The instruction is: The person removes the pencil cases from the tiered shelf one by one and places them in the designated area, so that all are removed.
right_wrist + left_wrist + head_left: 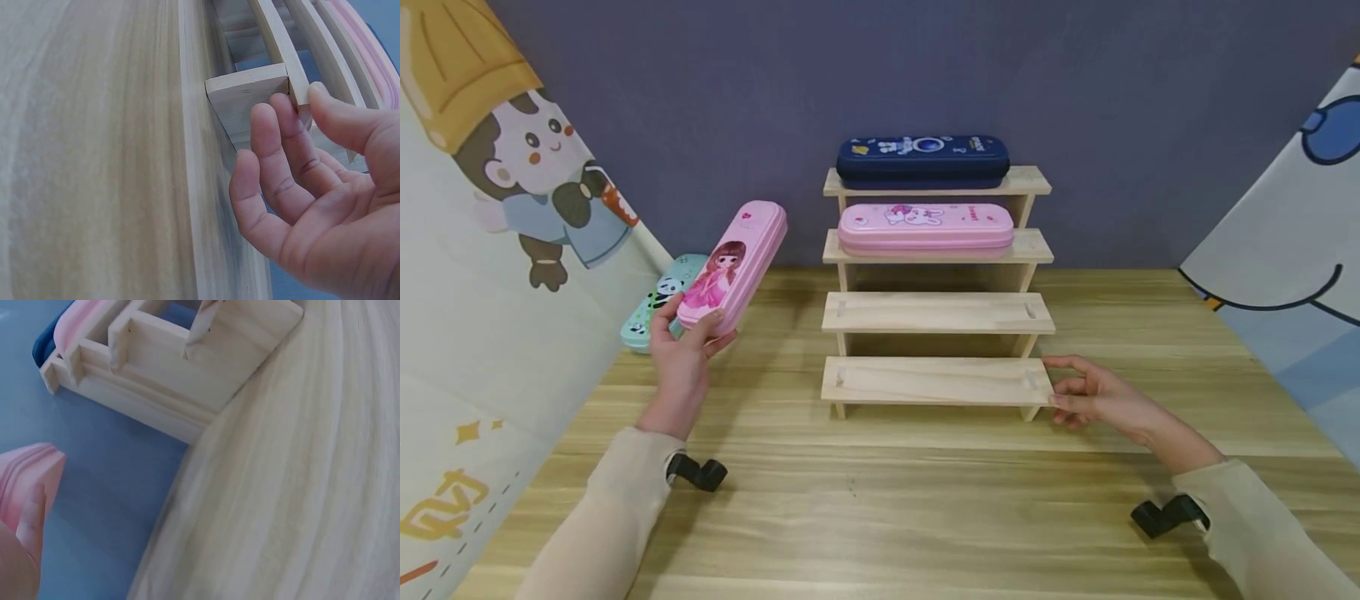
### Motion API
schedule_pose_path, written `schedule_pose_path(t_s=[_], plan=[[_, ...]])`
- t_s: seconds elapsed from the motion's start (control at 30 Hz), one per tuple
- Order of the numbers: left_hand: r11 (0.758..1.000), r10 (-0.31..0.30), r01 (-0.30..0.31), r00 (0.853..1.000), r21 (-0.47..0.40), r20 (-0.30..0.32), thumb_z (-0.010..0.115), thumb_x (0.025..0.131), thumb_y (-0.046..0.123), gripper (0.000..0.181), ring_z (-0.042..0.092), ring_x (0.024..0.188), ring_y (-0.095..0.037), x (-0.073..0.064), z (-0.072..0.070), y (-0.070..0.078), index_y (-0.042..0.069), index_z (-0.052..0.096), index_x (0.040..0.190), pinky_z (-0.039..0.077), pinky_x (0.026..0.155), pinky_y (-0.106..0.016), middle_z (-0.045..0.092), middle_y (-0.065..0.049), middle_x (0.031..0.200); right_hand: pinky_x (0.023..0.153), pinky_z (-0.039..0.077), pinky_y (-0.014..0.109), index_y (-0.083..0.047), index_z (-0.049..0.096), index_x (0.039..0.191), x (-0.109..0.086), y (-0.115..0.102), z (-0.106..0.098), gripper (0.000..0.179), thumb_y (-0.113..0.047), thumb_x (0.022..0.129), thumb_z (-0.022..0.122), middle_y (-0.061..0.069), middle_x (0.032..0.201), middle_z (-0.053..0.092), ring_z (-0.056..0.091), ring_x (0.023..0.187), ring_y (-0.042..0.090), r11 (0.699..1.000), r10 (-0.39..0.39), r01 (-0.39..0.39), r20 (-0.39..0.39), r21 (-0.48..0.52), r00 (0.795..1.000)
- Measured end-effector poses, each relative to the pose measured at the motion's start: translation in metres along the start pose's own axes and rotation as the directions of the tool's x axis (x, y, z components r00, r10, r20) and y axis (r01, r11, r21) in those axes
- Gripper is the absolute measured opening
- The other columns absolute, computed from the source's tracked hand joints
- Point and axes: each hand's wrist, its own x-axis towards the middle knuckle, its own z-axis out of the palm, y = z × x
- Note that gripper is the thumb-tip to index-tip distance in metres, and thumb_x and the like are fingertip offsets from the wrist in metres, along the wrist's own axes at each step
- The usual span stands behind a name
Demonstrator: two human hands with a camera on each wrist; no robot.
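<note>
In the head view, the person's left grip (681,367) grasps a pink, rounded, girl-printed case (741,262) above the wood-grain desk (850,492), left of a pale wooden four-tier rack (936,310); the right grip (1093,396) pinches the lowest shelf (932,381) by its end. The left wrist view shows the case apart from the rack; the right wrist view, that pinch.

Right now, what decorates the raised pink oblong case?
The pink oblong case shows a girl in pink, clearest in head view.

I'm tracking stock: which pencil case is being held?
The pink girl-print pencil case, in the left hand; the navy astronaut case and pink rabbit case sit on the wooden rack, the mint panda case lies leftmost.
</note>
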Motion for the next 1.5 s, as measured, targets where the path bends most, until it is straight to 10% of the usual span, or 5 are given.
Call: schedule_pose_path(t_s=[0.3,0.53,1.0,1.23,1.5], plan=[[0.996,-0.086,0.088,0.994,0.019,-0.066,0.062,0.087,-0.019,0.06,0.065,0.074,-0.016,0.011,-0.007,-0.01,0.01,0.038,0.134,0.063,0.062,-0.029,0.036,-0.006,0.13,0.065,0.061,0.032,-0.032,0.043,0.138,-0.001,0.0,-0.002,0.05,-0.001,0.101,0.054,0.003,0.099,0.069,0.069,0.08,0.018,1.0,-0.023,0.023,0.017,0.011,1.0],[0.978,-0.185,0.192,0.978,0.075,-0.101,0.067,0.087,-0.014,0.066,0.065,0.073,-0.015,0.017,-0.018,-0.011,0.012,0.035,0.138,0.064,0.067,-0.03,0.038,-0.004,0.125,0.065,0.061,0.033,-0.022,0.039,0.145,-0.002,-0.001,-0.001,0.051,-0.002,0.101,0.055,0.003,0.099,0.069,0.069,0.08,0.019,1.0,-0.002,0.002,0.005,-0.006,1.0],[0.958,-0.185,0.21,0.973,0.194,-0.142,0.07,0.085,-0.011,0.072,0.066,0.067,-0.013,0.033,-0.036,-0.017,0.007,0.03,0.142,0.063,0.071,-0.033,0.041,-0.005,0.122,0.066,0.062,0.034,-0.002,0.027,0.149,-0.001,-0.002,0.002,0.057,-0.004,0.101,0.057,0.004,0.098,0.068,0.069,0.08,0.02,0.999,0.023,-0.023,-0.015,-0.03,1.0],[0.924,-0.282,0.325,0.935,0.201,-0.213,0.07,0.086,-0.011,0.079,0.065,0.071,-0.013,0.037,-0.041,-0.014,0.012,0.029,0.149,0.063,0.073,-0.035,0.038,-0.001,0.123,0.066,0.062,0.034,0.001,0.025,0.149,-0.001,-0.001,0.002,0.058,-0.002,0.1,0.056,0.006,0.096,0.066,0.068,0.079,0.02,1.0,0.022,-0.022,-0.004,-0.016,1.0],[0.857,-0.314,0.366,0.929,0.362,-0.196,0.072,0.089,0.001,0.079,0.068,0.057,-0.017,0.046,-0.041,-0.009,0.015,0.023,0.148,0.063,0.064,-0.035,0.037,-0.006,0.133,0.065,0.061,0.033,-0.015,0.036,0.146,-0.001,-0.001,0.001,0.051,-0.002,0.101,0.055,0.006,0.097,0.067,0.068,0.08,0.019,1.0,0.0,0.0,0.001,-0.002,1.0]])
